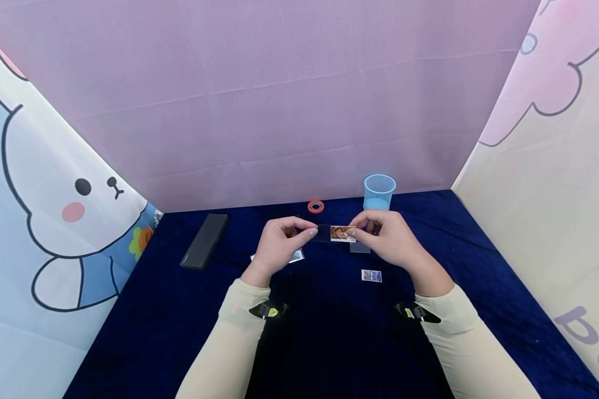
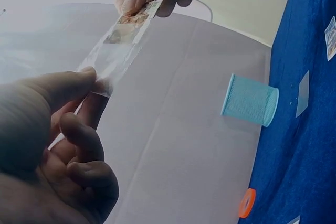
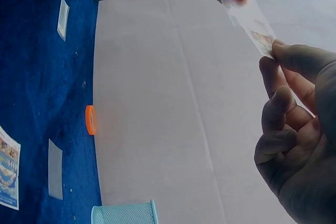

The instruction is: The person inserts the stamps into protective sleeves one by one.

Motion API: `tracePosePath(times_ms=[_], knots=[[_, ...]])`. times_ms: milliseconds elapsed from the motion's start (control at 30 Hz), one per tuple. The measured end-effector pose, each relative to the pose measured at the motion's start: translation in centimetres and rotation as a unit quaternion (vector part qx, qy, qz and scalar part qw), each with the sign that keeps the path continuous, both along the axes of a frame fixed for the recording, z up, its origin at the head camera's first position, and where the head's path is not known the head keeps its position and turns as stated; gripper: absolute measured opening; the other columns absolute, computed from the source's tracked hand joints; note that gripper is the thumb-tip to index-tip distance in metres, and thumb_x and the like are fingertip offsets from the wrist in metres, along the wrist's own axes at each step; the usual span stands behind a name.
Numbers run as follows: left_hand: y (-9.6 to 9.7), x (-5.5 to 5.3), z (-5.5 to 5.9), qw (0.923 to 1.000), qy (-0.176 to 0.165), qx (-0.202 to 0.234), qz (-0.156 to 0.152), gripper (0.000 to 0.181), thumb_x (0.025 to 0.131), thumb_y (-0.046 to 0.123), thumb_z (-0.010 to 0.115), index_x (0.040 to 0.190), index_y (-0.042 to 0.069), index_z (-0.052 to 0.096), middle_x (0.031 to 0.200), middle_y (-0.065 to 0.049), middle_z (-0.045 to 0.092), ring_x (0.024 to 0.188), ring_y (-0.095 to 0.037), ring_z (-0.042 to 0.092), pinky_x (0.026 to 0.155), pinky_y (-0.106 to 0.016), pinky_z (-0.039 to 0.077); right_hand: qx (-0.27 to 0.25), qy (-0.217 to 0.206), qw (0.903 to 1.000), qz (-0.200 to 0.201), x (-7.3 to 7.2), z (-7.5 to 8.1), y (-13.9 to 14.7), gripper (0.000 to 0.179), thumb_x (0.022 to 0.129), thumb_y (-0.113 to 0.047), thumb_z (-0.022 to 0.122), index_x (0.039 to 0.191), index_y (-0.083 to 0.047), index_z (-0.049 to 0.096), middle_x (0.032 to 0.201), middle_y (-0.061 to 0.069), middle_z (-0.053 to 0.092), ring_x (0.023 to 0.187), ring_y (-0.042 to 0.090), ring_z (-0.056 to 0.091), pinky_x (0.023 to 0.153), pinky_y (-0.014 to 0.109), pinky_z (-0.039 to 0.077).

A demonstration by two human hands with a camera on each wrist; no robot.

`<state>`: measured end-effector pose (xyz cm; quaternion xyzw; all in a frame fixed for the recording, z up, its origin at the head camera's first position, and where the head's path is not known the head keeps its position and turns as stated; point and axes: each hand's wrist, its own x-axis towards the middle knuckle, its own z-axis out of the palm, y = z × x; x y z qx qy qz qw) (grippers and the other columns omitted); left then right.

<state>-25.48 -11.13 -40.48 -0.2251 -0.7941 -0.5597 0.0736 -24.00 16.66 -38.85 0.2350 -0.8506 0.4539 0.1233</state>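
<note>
A clear plastic sleeve [image 1: 322, 234] is stretched between both hands above the table. At its right end shows a small stamp [image 1: 340, 233] with a brown picture; its toothed edge is visible in the left wrist view. My left hand [image 1: 279, 244] pinches the bare end of the sleeve between thumb and index finger. The right hand [image 1: 391, 238] pinches the other end, thumb over the stamp's edge. Whether the stamp lies fully inside the sleeve I cannot tell. On the cloth below are another stamp [image 1: 371, 275] and a flat translucent piece [image 3: 55, 169].
A blue mesh cup [image 1: 379, 193] stands at the back right, with an orange ring-shaped roll [image 1: 316, 206] left of it. A dark flat rectangular object [image 1: 204, 241] lies on the left. More printed paper [image 1: 297, 256] is partly hidden behind the left hand. Fabric walls enclose the dark blue cloth.
</note>
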Motion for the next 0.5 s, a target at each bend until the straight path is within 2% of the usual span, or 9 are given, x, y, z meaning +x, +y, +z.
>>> tracePosePath(times_ms=[200,300,433,500], knots=[[-0.1,0.05,-0.05,1.0,0.005,0.003,-0.005,0.01,0.094,0.028,0.082,0.103,0.022,0.084,0.073,-0.004,0.062,0.051,-0.025,0.041,0.048,-0.03,0.034,-0.002,-0.004,1.0,-0.002,0.1,0.03,-0.03,0.005,0.094,-0.021,0.082,0.098,-0.02,0.079,0.075,-0.004,0.065,0.06,0.018,0.055,0.052,0.03,0.044],[-0.09,0.13,0.03,1.0,-0.001,0.004,-0.007,0.014,0.095,0.028,0.081,0.104,0.018,0.084,0.068,-0.006,0.057,0.051,-0.026,0.041,0.048,-0.03,0.034,0.001,-0.005,1.0,-0.003,0.11,0.05,-0.01,0.005,0.094,-0.021,0.082,0.098,-0.021,0.078,0.075,-0.005,0.065,0.06,0.018,0.055,0.052,0.031,0.044],[-0.07,0.17,0.09,1.0,-0.001,-0.001,-0.005,0.02,0.095,0.029,0.081,0.106,0.012,0.083,0.069,-0.008,0.06,0.052,-0.026,0.042,0.048,-0.03,0.034,0.0,-0.003,1.0,-0.001,0.15,0.05,-0.05,0.005,0.094,-0.022,0.082,0.097,-0.021,0.078,0.074,-0.005,0.065,0.06,0.018,0.055,0.052,0.031,0.044],[-0.04,0.19,0.11,1.0,0.0,0.0,-0.004,0.018,0.094,0.029,0.082,0.104,0.014,0.083,0.072,-0.007,0.063,0.052,-0.025,0.042,0.048,-0.029,0.034,-0.002,0.0,1.0,0.0,0.18,0.04,-0.1,0.005,0.094,-0.022,0.082,0.097,-0.021,0.079,0.075,-0.006,0.065,0.06,0.017,0.055,0.052,0.03,0.044]])
